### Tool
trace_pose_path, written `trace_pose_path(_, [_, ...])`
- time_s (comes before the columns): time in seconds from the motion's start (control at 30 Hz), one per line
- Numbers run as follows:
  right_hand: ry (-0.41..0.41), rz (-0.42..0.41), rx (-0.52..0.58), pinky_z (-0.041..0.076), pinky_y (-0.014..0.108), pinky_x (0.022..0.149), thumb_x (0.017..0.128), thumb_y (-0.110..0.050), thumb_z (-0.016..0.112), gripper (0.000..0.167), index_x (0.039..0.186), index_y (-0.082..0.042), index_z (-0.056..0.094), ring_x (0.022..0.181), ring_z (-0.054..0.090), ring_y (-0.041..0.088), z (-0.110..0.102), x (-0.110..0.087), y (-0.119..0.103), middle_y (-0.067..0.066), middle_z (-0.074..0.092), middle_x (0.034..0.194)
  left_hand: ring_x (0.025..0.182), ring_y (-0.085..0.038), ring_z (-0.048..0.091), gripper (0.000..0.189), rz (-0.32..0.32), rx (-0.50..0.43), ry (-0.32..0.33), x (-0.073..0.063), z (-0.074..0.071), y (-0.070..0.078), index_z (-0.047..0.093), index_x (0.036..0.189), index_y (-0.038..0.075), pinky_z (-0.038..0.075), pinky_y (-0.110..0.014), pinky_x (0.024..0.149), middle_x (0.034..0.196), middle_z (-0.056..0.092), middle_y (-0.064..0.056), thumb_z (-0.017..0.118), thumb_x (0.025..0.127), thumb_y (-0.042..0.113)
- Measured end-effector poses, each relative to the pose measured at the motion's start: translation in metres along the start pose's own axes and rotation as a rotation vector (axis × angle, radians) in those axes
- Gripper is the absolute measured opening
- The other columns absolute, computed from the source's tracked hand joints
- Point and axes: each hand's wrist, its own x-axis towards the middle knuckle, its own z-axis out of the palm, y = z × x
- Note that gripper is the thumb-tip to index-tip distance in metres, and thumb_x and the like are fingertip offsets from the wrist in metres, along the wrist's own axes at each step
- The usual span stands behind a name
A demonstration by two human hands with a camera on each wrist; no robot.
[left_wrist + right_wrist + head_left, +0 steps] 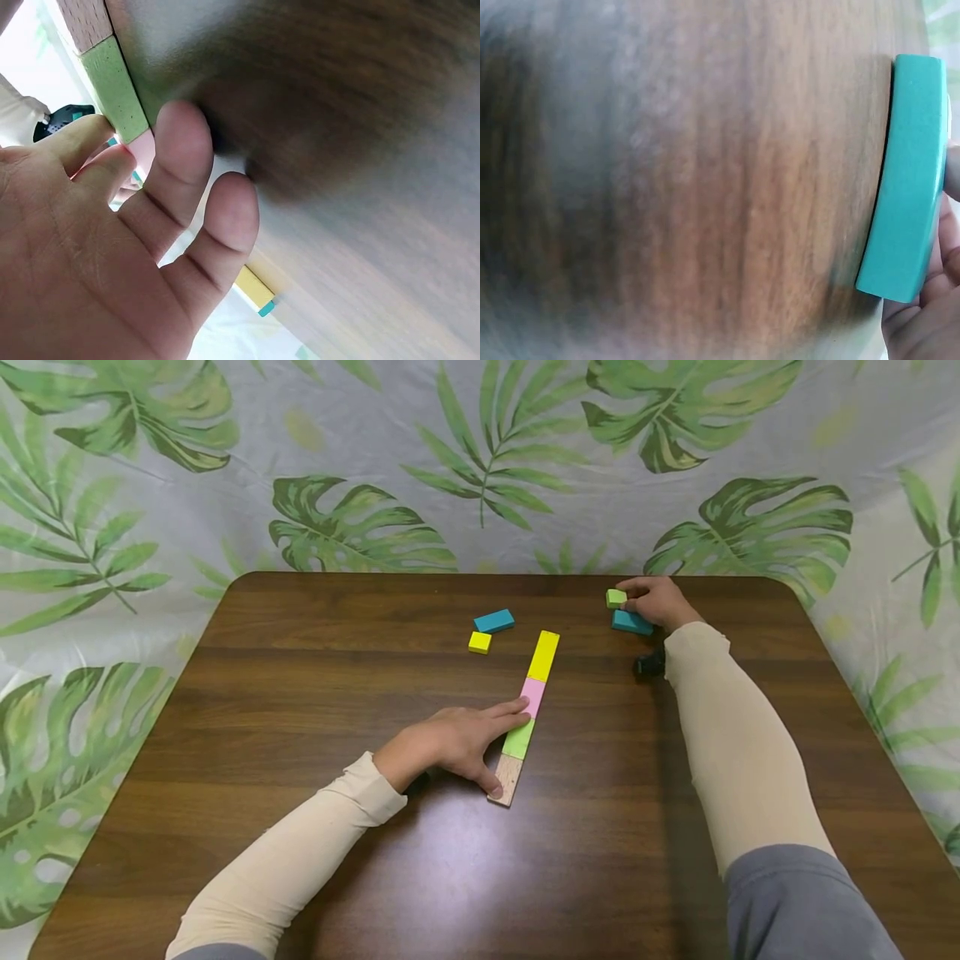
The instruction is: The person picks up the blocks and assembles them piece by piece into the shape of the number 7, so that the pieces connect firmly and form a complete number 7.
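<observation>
Here, we see the small green block (616,599) near the desk's (300,693) far edge, pinched between thumb and finger of the right hand (663,602). Just beside it lies a blue block (632,623); the right wrist view gives us that block's long side up close, which the head view mostly foreshortens. Nearer the middle, four blocks run end to end: bare wood (510,768), light green (518,741), pink (535,692) and long yellow (543,656). The left hand (465,739) is spread, gripping nothing, its thumb touching the wood block and fingertips at the pink one; only the left wrist view shows us its palm. Leftward sit a small yellow block (480,642) and another blue block (494,621). Behind hangs leaf-printed cloth (360,410).
</observation>
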Motion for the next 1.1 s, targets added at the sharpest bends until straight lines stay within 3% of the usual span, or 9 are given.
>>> trace_pose_path(0.57, [-0.014, -0.002, -0.011, 0.042, 0.051, 0.095, 0.1, -0.016, 0.054, 0.049, 0.148, -0.006, 0.046, 0.121, 0.045, 0.041, 0.002, 0.0, -0.005, 0.028, 0.045, 0.143, 0.14, -0.023, 0.048, 0.105, -0.004, -0.002, -0.005, 0.0, -0.001, 0.003, 0.017, 0.16, 0.032, 0.04, -0.044, 0.109, 0.168, 0.0, 0.019, 0.08, 0.078, 0.05])
trace_pose_path(1.1, [-0.034, 0.001, -0.01, 0.036, 0.057, 0.107, 0.099, -0.022, 0.056, 0.051, 0.147, -0.007, 0.048, 0.129, 0.042, 0.043, 0.01, 0.005, -0.017, 0.026, 0.044, 0.146, 0.14, -0.023, 0.048, 0.104, -0.008, -0.005, 0.0, -0.001, 0.0, 0.002, 0.018, 0.16, 0.033, 0.042, -0.043, 0.108, 0.168, 0.0, 0.019, 0.08, 0.077, 0.051])
